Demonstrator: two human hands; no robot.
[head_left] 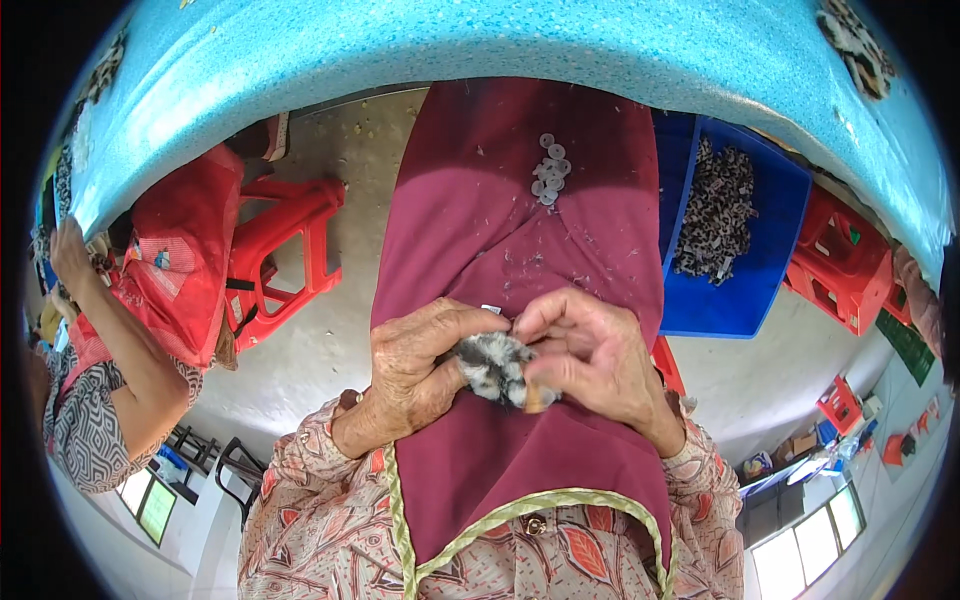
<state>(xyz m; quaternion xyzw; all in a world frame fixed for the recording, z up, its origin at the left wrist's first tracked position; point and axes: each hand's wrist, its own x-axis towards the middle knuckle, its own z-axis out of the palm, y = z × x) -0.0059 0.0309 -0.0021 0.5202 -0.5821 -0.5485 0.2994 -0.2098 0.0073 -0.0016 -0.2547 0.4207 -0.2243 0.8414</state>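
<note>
Above my lap I hold a small furry plush piece [490, 368], mottled grey, white and black, with a blurred tan bit at its lower edge. My left hand [415, 365] is closed round its left side, thumb and fingers pressed on the fur. The curled fingers of my right hand [602, 358] pinch at its right edge; whether they also grip something tiny there is hidden. A little white tag [491, 309] shows by my left fingertips. Farther up my maroon apron [480, 230] lies a cluster of several translucent white plastic discs [550, 180].
A blue bin [740, 310] with many spotted furry pieces [716, 210] stands to the right, beside a red stool [840, 262]. Another red stool [290, 255] and a red bag [185, 260] are on the left, near a co-worker's arm [125, 345]. Ahead curves a blue tabletop [480, 40].
</note>
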